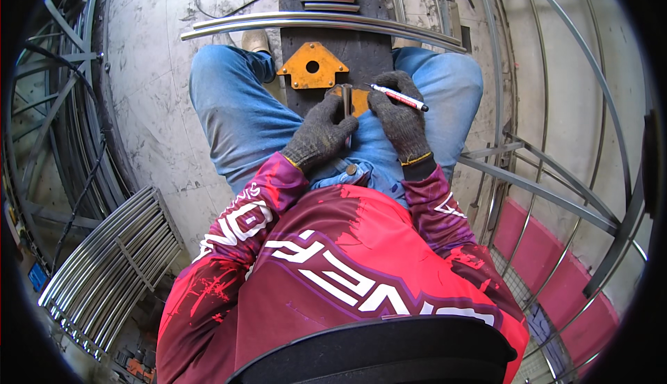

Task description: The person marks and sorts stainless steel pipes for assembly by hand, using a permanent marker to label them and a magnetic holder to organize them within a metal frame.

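My left hand (pixel 319 132), in a dark grey knit glove, is closed around a short metal tube (pixel 347 99) standing close to my lap. Beside the tube, between my hands, shows part of an orange plate (pixel 360 102); how it is supported is hidden. My right hand (pixel 401 116), gloved alike, grips a white and red marker pen (pixel 400 97). The pen lies slanted across the fingers, its dark end to the right and its thin tip toward the tube. An orange arrow-shaped magnetic welding holder (pixel 299 71) with a round hole lies just beyond my left hand.
Between my legs runs a dark bench board (pixel 375 57). Long shiny tubes (pixel 264 21) cross it, with several short cut tubes (pixel 328 7) farther off. A barred metal panel (pixel 114 266) leans at the lower left. Steel framing (pixel 549 193) stands on the right.
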`<state>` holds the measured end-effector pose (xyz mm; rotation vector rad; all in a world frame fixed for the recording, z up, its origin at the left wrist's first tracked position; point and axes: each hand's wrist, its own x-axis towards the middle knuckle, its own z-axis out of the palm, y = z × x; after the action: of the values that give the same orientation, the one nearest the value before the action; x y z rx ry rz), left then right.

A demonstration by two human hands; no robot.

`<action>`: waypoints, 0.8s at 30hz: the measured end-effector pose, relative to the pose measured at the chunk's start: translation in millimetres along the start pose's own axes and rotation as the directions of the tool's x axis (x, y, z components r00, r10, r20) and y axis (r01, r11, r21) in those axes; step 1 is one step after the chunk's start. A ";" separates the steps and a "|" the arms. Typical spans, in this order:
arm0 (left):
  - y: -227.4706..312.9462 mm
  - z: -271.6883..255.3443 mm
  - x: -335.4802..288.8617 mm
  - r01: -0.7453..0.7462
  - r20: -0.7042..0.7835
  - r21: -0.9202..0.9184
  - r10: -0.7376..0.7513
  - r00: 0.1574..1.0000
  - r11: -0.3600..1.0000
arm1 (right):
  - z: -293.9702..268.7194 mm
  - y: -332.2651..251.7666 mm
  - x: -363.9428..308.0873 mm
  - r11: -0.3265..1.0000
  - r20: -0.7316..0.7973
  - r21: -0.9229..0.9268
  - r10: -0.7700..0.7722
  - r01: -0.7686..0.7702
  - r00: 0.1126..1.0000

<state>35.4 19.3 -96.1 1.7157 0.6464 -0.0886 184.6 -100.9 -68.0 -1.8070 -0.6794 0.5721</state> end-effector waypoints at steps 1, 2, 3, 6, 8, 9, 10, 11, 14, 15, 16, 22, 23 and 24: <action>3.6 -1.4 -2.0 -0.017 0.015 0.017 0.017 1.000 1.000 | -1.1 -1.1 -0.9 1.000 -0.005 0.004 0.016 -0.016 1.000; 6.4 -2.2 -4.2 -0.034 0.030 0.035 0.033 0.999 0.999 | -2.1 -2.6 -2.2 0.999 -0.011 0.009 0.032 -0.032 0.999; 7.0 -2.1 -7.3 -0.033 0.025 0.037 0.032 0.999 0.999 | -1.5 -9.5 -3.1 1.000 -0.008 0.012 0.029 -0.029 1.000; 18.8 -3.6 -14.2 -0.271 -0.056 -0.029 0.269 0.961 0.962 | -0.1 -27.8 -3.9 0.916 0.014 0.371 0.160 -0.153 0.987; 31.9 -3.7 -20.6 -0.273 -0.077 -0.036 0.269 0.960 0.961 | -2.4 -42.0 -2.8 0.899 0.027 0.407 0.163 -0.160 0.986; 34.9 -3.2 -22.2 -0.277 -0.100 -0.043 0.272 0.957 0.960 | -4.4 -50.8 -1.4 0.882 0.040 0.443 0.162 -0.163 0.986; 34.4 -2.7 -22.7 -0.278 -0.099 -0.044 0.272 0.957 0.960 | -6.1 -56.7 -0.5 0.875 0.057 0.453 0.162 -0.170 0.985; 33.4 -1.9 -22.9 -0.319 -0.107 -0.016 0.315 0.943 0.948 | -8.7 -57.9 0.2 0.876 0.056 0.452 0.163 -0.170 0.985; 43.5 -5.7 -26.3 -0.337 -0.074 0.046 0.340 0.938 0.940 | -19.2 -62.8 2.3 0.951 0.104 0.267 0.134 -0.157 0.986; 46.8 -8.0 -28.4 -0.314 -0.038 0.084 0.318 0.947 0.946 | -20.9 -68.6 2.9 0.933 0.151 0.306 0.151 -0.191 0.977; 46.9 -8.2 -29.6 -0.314 -0.039 0.081 0.318 0.947 0.946 | -22.2 -73.4 3.1 0.912 0.199 0.342 0.166 -0.227 0.966; 46.4 -7.1 -31.7 -0.356 -0.043 0.027 0.357 0.933 0.934 | -24.4 -71.9 1.9 0.958 0.260 0.229 0.112 -0.174 0.959; 45.9 -6.5 -31.9 -0.368 -0.046 0.027 0.369 0.928 0.929 | -25.4 -69.8 2.0 0.958 0.261 0.227 0.112 -0.174 0.959; 45.2 -6.4 -32.3 -0.378 -0.050 0.030 0.379 0.924 0.925 | -25.6 -68.4 2.3 0.971 0.275 0.175 0.108 -0.160 0.955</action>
<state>27.4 8.6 -41.7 1.8379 0.3431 0.2268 191.3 -98.4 4.7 -1.6149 -0.6548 0.9516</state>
